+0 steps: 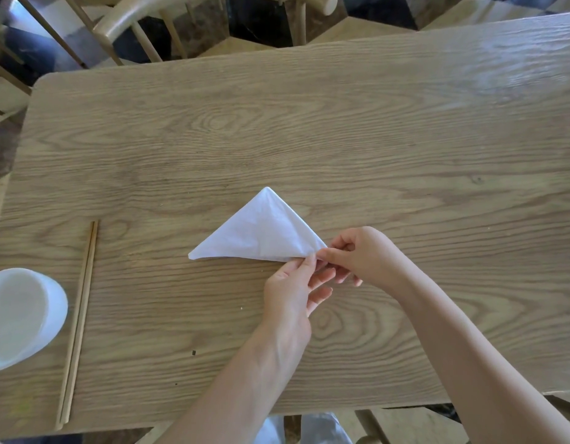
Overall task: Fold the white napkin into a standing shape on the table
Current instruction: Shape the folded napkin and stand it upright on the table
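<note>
The white napkin [259, 233] lies flat on the wooden table [309, 133], folded into a triangle with its apex pointing away from me and its long edge nearest me. Both hands meet at its right corner. My left hand [296, 290] pinches that corner from below with thumb and forefinger. My right hand [362, 254] pinches the same corner from the right, fingers curled. The left corner of the napkin rests free on the table.
A pair of wooden chopsticks [80, 318] lies lengthwise at the left. A white bowl [17, 315] sits at the table's left edge. Wooden chairs [142, 24] stand beyond the far edge.
</note>
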Action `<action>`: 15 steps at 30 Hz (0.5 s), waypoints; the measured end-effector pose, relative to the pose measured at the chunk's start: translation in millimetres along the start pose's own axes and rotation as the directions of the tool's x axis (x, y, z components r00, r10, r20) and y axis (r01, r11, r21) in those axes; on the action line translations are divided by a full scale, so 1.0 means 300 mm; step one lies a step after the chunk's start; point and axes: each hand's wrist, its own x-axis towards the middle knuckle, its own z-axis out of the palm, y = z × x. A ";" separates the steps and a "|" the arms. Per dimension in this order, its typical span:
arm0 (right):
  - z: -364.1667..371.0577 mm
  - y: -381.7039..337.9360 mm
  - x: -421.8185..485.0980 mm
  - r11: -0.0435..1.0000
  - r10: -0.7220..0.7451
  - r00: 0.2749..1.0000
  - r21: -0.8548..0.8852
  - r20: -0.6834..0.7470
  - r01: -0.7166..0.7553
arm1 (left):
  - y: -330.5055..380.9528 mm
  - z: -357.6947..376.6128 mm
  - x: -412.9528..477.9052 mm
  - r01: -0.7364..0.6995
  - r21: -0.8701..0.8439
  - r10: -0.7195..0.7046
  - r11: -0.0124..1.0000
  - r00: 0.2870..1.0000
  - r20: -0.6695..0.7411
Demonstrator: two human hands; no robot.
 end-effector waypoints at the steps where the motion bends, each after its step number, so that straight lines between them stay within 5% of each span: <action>1: 0.003 0.002 -0.003 0.999 0.006 1.000 0.048 -0.011 -0.005 | 0.008 -0.010 -0.009 0.006 0.022 -0.007 1.000 0.999 0.033; 3: 0.012 0.008 -0.012 0.994 0.010 0.999 0.110 -0.036 -0.006 | 0.027 -0.048 -0.042 -0.025 0.156 0.009 0.987 0.995 0.104; 5: 0.023 0.015 -0.023 0.991 0.017 0.998 0.134 -0.057 -0.009 | 0.057 -0.099 -0.073 -0.208 0.442 0.170 0.873 0.978 0.125; 7: 0.035 0.022 -0.034 0.993 0.019 0.996 0.117 -0.085 -0.009 | 0.124 -0.132 -0.051 -0.493 0.702 0.561 0.515 0.812 0.159; 9: 0.049 0.026 -0.048 0.997 -0.004 0.992 0.069 -0.126 0.013 | 0.221 -0.147 0.038 -0.560 0.822 0.752 0.102 0.584 0.304; 11: 0.065 0.032 -0.059 0.996 -0.022 0.985 0.085 -0.173 0.037 | 0.307 -0.144 0.148 -0.496 0.867 0.637 -0.045 0.654 0.408; 13: 0.081 0.041 -0.068 0.992 -0.028 0.978 0.118 -0.205 0.053 | 0.358 -0.146 0.217 -0.475 0.880 0.432 -0.008 0.792 0.431; 15: 0.093 0.052 -0.073 0.993 -0.043 0.972 0.099 -0.230 0.067 | 0.387 -0.166 0.238 -0.515 0.852 0.291 0.095 0.833 0.471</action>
